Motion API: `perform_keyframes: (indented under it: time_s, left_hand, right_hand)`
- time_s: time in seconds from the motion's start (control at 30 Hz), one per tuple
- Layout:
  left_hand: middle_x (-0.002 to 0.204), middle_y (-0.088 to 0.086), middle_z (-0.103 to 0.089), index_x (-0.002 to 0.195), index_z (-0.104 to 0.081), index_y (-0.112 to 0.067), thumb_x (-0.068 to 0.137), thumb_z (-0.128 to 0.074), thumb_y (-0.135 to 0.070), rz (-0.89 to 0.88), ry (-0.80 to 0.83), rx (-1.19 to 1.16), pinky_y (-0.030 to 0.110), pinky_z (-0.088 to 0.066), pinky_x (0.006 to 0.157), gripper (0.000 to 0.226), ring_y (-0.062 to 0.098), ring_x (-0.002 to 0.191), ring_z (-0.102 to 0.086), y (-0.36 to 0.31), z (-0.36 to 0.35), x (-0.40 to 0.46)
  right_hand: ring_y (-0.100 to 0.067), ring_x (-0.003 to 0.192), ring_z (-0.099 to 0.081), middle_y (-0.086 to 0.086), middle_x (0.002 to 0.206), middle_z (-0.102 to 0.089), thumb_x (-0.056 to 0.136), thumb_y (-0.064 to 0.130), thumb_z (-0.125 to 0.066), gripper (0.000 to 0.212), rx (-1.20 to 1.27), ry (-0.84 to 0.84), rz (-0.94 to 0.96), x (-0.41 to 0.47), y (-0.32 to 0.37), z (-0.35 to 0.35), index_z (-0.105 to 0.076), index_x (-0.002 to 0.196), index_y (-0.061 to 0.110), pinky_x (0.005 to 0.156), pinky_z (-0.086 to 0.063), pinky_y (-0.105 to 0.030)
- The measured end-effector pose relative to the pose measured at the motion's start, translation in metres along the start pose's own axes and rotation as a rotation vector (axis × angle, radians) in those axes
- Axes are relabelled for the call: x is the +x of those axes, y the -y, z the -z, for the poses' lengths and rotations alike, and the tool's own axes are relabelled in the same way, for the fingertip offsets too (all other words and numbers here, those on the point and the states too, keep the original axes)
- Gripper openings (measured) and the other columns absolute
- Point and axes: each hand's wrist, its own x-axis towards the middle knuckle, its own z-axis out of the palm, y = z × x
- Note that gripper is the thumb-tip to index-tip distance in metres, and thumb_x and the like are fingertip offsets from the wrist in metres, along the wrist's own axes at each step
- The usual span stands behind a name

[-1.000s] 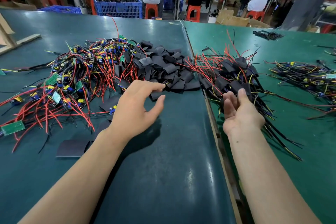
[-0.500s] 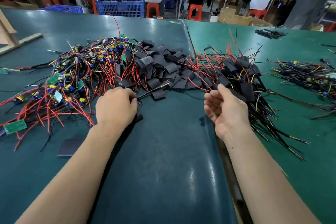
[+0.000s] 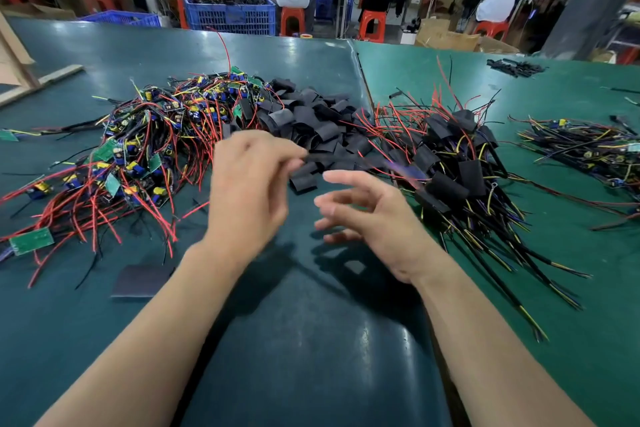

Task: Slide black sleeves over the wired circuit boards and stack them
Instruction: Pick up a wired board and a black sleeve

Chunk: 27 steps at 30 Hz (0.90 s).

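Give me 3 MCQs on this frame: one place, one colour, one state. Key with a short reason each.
1. Where does the pile of loose black sleeves lie?
A. between the bare-board heap and the sleeved stack
B. in the blue crate
C. at the near table edge

2. What colour are the bare circuit boards?
A. white
B. green
C. orange

3. What is the right hand doing?
A. gripping a board
B. pressing flat on the table
C. open, holding nothing

Key: 1 A, the bare-board heap lies left of it and the sleeved stack right; 2 B, green boards show along the heap's edge; 3 C, its fingers are spread and empty, while the left hand pinches a blurred black piece.
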Motion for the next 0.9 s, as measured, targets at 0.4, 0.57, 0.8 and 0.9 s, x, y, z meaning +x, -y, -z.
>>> perform_keyframes:
  time_s: [0.4, 0.57, 0.8, 0.9]
  left_hand:
    - [0.083, 0.000, -0.062, 0.081, -0.063, -0.013, 0.088, -0.067, -0.027, 0.069, 0.310, -0.049, 0.041, -0.044, 0.077, 0.016, 0.024, 0.081, -0.052, 0.013, -0.001, -0.006]
    - [0.094, -0.001, -0.062, 0.090, -0.067, -0.014, 0.072, -0.067, -0.049, 0.311, 0.507, 0.077, 0.035, -0.042, 0.089, 0.039, 0.024, 0.090, -0.051, 0.030, 0.013, -0.006]
    - [0.091, -0.021, -0.060, 0.098, -0.066, -0.037, 0.067, -0.080, -0.049, 0.521, 0.761, 0.110, 0.034, -0.048, 0.085, 0.037, 0.011, 0.086, -0.055, 0.044, 0.029, -0.009]
    - [0.086, -0.022, -0.060, 0.099, -0.067, -0.036, 0.069, -0.082, -0.040, 0.588, 0.796, 0.098, 0.030, -0.047, 0.078, 0.033, 0.000, 0.073, -0.053, 0.046, 0.031, -0.010]
  right_hand:
    - [-0.014, 0.056, -0.070, -0.005, 0.078, -0.075, 0.096, 0.013, -0.061, 0.008, 0.313, -0.458, 0.247, 0.014, 0.007, 0.016, -0.058, 0.089, 0.011, 0.049, -0.053, -0.019]
    - [-0.016, 0.054, -0.069, -0.014, 0.078, -0.071, 0.096, 0.020, -0.062, 0.015, 0.450, -0.549, 0.171, 0.011, 0.012, 0.024, -0.053, 0.088, 0.011, 0.047, -0.053, -0.020]
    - [-0.016, 0.053, -0.068, -0.012, 0.072, -0.073, 0.096, 0.024, -0.062, 0.016, 0.390, -0.569, 0.168, 0.011, 0.014, 0.027, -0.055, 0.088, 0.012, 0.046, -0.053, -0.020]
    - [-0.015, 0.049, -0.067, -0.009, 0.072, -0.074, 0.097, 0.027, -0.060, 0.016, 0.304, -0.556, 0.159, 0.011, 0.013, 0.026, -0.055, 0.089, 0.014, 0.043, -0.050, -0.021]
